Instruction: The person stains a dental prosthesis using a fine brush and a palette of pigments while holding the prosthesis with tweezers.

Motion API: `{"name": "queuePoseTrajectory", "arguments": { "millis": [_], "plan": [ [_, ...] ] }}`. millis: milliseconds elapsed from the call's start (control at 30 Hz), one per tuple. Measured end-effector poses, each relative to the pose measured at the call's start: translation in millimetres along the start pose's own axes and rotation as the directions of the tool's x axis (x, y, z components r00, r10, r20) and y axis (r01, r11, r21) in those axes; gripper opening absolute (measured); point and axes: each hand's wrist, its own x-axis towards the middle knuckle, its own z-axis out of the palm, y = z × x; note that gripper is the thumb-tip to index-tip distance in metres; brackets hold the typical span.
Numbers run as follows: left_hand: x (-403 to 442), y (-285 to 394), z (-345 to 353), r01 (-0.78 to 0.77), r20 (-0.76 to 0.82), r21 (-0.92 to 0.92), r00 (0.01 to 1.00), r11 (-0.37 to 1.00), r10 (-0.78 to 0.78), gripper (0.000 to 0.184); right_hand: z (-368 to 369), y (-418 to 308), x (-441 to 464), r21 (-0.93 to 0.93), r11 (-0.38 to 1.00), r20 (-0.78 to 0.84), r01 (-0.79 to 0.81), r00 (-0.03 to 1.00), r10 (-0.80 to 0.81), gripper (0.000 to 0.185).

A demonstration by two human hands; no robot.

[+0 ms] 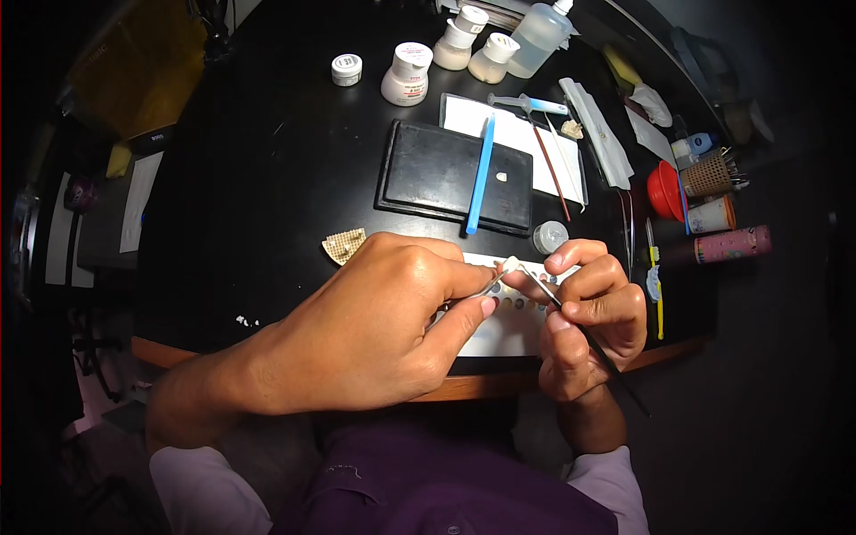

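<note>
My left hand [383,312] is closed on metal tweezers [492,283], mostly hidden behind its fingers. At the tweezers' tip is a small white tooth-shaped piece [511,265] that looks like a dental crown. My right hand [602,299] pinches a slim brush [608,358] with a dark handle and a silvery front part. The brush tip points at the white piece from the right; whether it touches cannot be made out. Beneath both hands lies a white sheet [499,341] with rows of coloured dots.
Ahead sits a black lidded box [428,169] with a blue stick [481,174] across it. A small glass jar [550,236] stands close beyond my right hand. Powder jars [406,76] and a clear bottle [539,40] are at the back. A red bowl [662,190] stands right.
</note>
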Motion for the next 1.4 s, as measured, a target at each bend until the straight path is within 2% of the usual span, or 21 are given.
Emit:
{"name": "queuePoseTrajectory", "arguments": {
  "millis": [233, 400, 533, 1100, 1233, 1300, 1400],
  "plan": [
    [0.0, -1.4, 0.6, -0.014, -0.01, -0.008, 1.0, 1.0, 0.014, 0.024, -3.8, -0.3, -3.1, -0.012, 1.0, 0.01, 0.0, 1.0, 0.001, 0.018],
    [-0.2, -3.1, 1.0, -0.021, -0.014, 0.009, 1.0, 1.0, 0.021, 0.024, 5.3, -0.2, -1.7, -0.064, 0.998, -0.113, 0.004, 0.994, -0.011, 0.02],
    [0.1, -2.8, 1.4, -0.022, -0.018, 0.0, 1.0, 1.0, 0.022, 0.023, 3.2, -1.4, -1.1, -0.119, 0.993, -0.077, 0.022, 0.997, -0.031, 0.023],
    [0.5, -2.8, 1.5, -0.026, -0.032, -0.007, 0.999, 1.0, 0.025, 0.023, 2.6, -1.3, -1.6, -0.099, 0.994, -0.102, 0.036, 0.994, -0.046, 0.02],
    [1.0, -1.7, 2.1, -0.009, -0.038, -0.006, 0.999, 1.0, 0.009, 0.024, 1.0, -9.0, -0.4, -0.131, 0.991, 0.046, -0.022, 0.999, 0.028, 0.019],
    [1.0, -1.9, 2.6, 0.005, -0.036, 0.004, 0.999, 1.0, -0.005, 0.024, 6.6, -5.2, 1.6, -0.143, 0.99, -0.057, 0.014, 0.998, -0.022, 0.02],
    [0.3, -2.1, 2.5, 0.023, -0.03, 0.024, 0.999, 0.999, -0.022, 0.023, 7.5, -3.0, 1.4, -0.177, 0.984, -0.089, 0.034, 0.995, -0.05, 0.022]
  ]
}}
